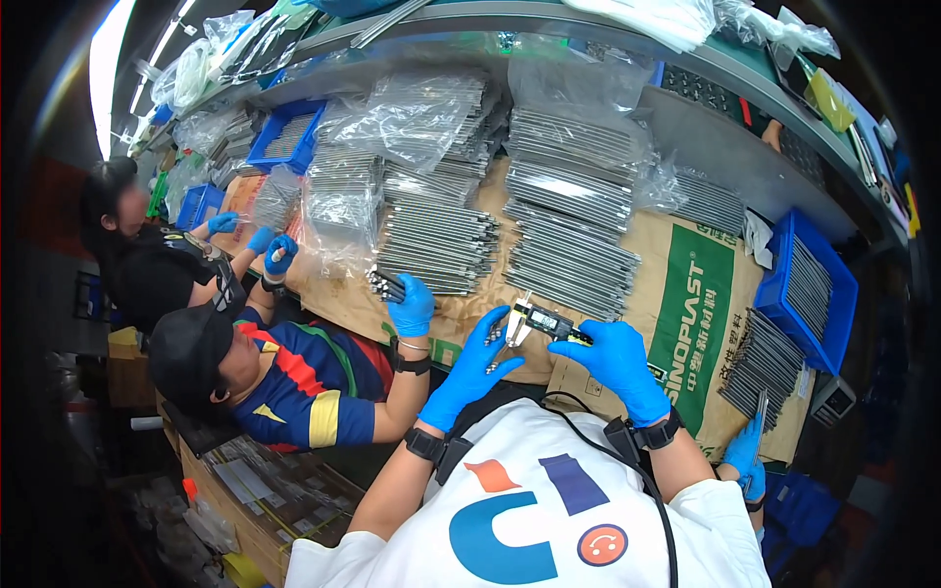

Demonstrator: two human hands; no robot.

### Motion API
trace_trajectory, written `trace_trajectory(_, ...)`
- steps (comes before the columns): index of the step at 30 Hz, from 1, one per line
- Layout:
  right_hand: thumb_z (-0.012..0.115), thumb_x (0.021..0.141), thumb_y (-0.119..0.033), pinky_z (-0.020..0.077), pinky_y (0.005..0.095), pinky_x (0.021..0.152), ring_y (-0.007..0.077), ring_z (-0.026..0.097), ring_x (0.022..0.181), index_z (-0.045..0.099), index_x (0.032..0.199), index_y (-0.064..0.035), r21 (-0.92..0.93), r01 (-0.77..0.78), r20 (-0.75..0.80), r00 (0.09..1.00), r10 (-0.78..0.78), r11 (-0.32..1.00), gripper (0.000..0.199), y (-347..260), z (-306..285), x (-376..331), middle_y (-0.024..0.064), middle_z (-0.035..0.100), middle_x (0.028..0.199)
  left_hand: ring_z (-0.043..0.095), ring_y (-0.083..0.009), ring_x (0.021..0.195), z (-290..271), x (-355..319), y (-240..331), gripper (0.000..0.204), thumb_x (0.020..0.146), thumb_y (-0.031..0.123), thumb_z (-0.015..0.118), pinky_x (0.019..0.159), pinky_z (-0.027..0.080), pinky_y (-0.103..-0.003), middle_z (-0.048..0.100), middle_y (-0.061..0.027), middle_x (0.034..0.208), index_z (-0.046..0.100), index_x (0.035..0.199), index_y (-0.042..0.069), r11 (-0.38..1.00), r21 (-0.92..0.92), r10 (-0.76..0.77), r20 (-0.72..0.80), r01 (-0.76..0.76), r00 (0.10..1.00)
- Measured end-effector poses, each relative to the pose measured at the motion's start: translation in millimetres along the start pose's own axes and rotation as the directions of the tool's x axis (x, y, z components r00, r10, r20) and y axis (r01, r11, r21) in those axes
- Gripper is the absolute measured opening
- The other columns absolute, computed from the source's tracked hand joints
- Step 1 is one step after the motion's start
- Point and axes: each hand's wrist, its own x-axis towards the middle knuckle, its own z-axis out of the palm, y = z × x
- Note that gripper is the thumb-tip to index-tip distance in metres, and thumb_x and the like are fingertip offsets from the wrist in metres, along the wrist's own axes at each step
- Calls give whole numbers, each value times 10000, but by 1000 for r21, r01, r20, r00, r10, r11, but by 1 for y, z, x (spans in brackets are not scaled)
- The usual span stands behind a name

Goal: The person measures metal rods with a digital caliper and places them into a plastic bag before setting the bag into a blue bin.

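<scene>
My right hand (621, 367), in a blue glove, grips a digital caliper (545, 321) with a small grey display. The caliper's jaws (517, 321) point left, toward my left hand (469, 374), also blue-gloved. Small shiny metal ends show between the left thumb and fingers; they look like thin metal rods seen nearly end-on, their length hidden. One of these ends lies close to the jaws; whether they touch is unclear. Just beyond my hands lies a stack of metal rods (569, 265), with another stack (436, 245) to its left.
Brown paper with a green printed panel (698, 314) covers the bench. At right are a blue bin (833, 338) of rods and a loose rod pile (765, 367). Clear plastic bags (412, 118) drape the far stacks. A co-worker's gloved hand (414, 306) holds rods close on my left.
</scene>
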Motion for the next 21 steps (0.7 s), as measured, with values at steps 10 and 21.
trace_trajectory(10, 697, 692, -561, 422, 334, 438, 255, 554, 455, 640, 676, -43, -86, 57, -101, 993, -66, 995, 522, 4, -8, 18, 105, 551, 510, 304, -260, 1326, -5, -8, -2, 496, 854, 46, 582, 1080, 294, -353, 316, -124, 1423, 441, 1329, 44, 914, -371, -204, -76, 162, 976)
trace_trajectory(21, 695, 713, -536, 430, 338, 439, 247, 558, 458, 627, 668, -54, -102, 241, -144, 956, -254, 965, 489, -28, 24, 54, 108, 564, 527, 327, -295, 1298, -3, 1, -21, 522, 870, 102, 570, 1066, 300, -379, 344, -151, 1400, 402, 1362, 57, 985, -46, -173, -171, 167, 970)
